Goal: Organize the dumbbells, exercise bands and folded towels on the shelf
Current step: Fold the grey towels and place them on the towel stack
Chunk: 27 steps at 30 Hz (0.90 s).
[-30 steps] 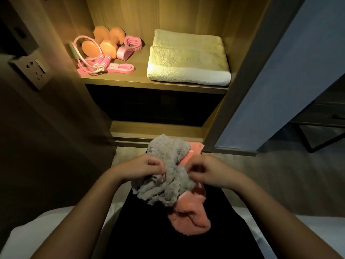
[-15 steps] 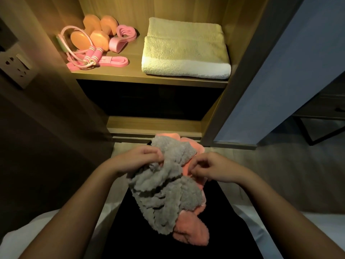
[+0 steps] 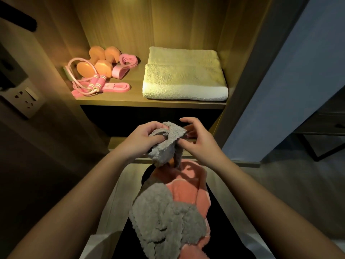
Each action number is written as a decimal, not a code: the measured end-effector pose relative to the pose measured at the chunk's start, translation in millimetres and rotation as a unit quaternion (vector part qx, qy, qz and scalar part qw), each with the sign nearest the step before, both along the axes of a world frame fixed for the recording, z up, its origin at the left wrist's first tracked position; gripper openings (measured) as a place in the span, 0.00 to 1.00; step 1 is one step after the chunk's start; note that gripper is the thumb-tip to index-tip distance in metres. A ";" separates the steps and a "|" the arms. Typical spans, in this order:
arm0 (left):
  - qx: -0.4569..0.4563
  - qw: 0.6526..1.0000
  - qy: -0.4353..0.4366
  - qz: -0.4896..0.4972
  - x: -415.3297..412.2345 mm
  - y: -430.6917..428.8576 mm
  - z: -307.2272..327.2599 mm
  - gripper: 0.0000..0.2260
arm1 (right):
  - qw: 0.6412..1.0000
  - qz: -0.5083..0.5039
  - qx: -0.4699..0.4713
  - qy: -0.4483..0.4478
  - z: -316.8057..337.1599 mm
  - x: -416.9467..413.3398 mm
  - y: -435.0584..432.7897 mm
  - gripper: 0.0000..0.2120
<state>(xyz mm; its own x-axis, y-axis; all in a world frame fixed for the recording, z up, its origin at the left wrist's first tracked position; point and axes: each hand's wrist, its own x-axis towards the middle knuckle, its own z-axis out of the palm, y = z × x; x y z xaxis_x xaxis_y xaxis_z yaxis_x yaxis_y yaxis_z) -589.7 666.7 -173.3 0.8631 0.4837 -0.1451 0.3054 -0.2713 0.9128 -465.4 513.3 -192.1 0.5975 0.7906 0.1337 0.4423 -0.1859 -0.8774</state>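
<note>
Left hand [image 3: 143, 139] grips the grey towel [image 3: 164, 217], now raised and hanging below; right hand [image 3: 200, 143] has opened alongside, so folding likely begins.

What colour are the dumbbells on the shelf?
The dumbbells are orange, seen in the head view.

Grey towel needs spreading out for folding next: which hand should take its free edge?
Right, probably. The left hand grips the grey towel at its bunched top; the right hand is right beside that top, fingers spread and apparently free to pinch an edge.
</note>
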 end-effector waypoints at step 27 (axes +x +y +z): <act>0.265 0.959 0.099 -0.025 72.5 107.7 52.4 0.05 | 0.987 -0.123 0.015 0.105 51.4 128.4 22.6 0.15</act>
<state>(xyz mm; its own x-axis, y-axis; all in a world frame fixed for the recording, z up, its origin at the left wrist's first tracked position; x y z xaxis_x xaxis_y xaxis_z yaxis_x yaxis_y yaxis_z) -517.2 774.4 -120.9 0.8680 0.4937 -0.0532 0.4328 -0.6995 0.5687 -336.9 535.9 -140.7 0.7876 0.6161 0.0081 0.1955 -0.2373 -0.9516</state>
